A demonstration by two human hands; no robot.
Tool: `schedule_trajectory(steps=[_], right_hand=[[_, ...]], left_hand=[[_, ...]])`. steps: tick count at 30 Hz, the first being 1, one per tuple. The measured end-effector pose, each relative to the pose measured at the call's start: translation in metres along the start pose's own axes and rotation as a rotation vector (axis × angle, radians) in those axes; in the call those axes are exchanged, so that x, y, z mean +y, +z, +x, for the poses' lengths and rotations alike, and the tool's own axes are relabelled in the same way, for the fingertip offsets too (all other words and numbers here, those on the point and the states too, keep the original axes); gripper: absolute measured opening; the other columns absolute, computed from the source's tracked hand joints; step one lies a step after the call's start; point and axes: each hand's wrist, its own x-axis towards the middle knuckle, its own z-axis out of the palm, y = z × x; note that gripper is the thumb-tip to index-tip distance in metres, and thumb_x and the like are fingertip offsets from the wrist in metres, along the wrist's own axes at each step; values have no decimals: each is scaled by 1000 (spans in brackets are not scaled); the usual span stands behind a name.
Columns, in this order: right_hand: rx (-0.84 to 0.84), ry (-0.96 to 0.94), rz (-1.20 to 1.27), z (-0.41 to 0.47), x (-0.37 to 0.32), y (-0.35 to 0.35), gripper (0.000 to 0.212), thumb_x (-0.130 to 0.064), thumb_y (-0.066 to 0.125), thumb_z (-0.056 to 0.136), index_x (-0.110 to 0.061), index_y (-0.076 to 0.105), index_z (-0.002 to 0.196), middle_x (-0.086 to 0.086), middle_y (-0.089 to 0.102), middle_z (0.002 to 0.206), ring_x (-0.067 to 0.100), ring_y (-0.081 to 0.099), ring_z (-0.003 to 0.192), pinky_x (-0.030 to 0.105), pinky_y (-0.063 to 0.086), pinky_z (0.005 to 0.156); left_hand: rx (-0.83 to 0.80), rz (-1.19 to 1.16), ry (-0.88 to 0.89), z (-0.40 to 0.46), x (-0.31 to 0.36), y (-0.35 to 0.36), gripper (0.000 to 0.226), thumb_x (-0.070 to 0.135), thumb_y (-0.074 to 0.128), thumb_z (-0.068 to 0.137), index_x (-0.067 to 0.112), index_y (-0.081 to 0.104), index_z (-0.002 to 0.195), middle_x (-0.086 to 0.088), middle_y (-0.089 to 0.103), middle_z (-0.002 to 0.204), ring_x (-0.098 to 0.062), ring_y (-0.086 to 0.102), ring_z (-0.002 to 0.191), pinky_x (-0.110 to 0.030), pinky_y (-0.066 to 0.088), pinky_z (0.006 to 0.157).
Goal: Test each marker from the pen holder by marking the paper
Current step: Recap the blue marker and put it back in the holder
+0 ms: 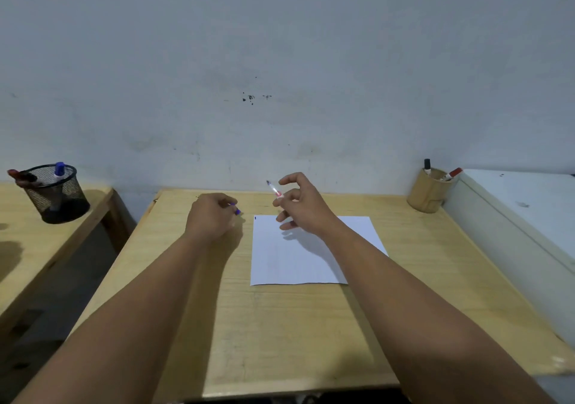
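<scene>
A white sheet of paper (311, 254) lies on the wooden desk (280, 326), with one small blue mark near its top left corner. My right hand (300, 206) hovers over the paper's top edge and holds an uncapped white marker (274, 190), tip pointing up and away. My left hand (213, 215) rests on the desk left of the paper, closed around a blue cap (237, 211). A tan pen holder (427, 192) at the desk's far right corner holds a black-capped and a red-capped marker.
A black mesh cup (57, 195) with a blue-capped marker and other pens stands on a second wooden table at the left. A gap separates the two tables. A white cabinet top (522, 204) borders the desk on the right. A pale wall stands behind.
</scene>
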Motion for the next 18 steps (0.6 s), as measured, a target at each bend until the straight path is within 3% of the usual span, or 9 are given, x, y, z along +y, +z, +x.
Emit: schedule_trajectory(steps=[3, 7, 18], right_hand=[[-21, -22, -148, -3, 11, 1, 23, -11, 71, 102, -14, 68, 124, 14, 73, 97, 24, 74, 77, 30, 59, 65], [20, -66, -188, -8, 13, 2, 20, -10, 76, 98, -7, 77, 118, -1, 75, 87, 16, 73, 70, 11, 49, 57], [79, -98, -213, -25, -4, -24, 21, -16, 76, 98, -11, 79, 118, 10, 80, 99, 18, 73, 76, 27, 53, 68]], left_hand=[[-57, -368, -80, -8, 22, -9, 19, 9, 65, 99, 7, 75, 115, -3, 76, 94, -17, 73, 87, -31, 52, 77], [-104, -481, -84, -16, 42, -12, 17, 12, 68, 98, 10, 76, 113, -10, 79, 111, -21, 77, 101, -43, 56, 99], [-147, -425, -26, -35, 80, -1, 16, 13, 69, 97, 10, 77, 111, -11, 80, 106, -20, 78, 100, -44, 56, 100]])
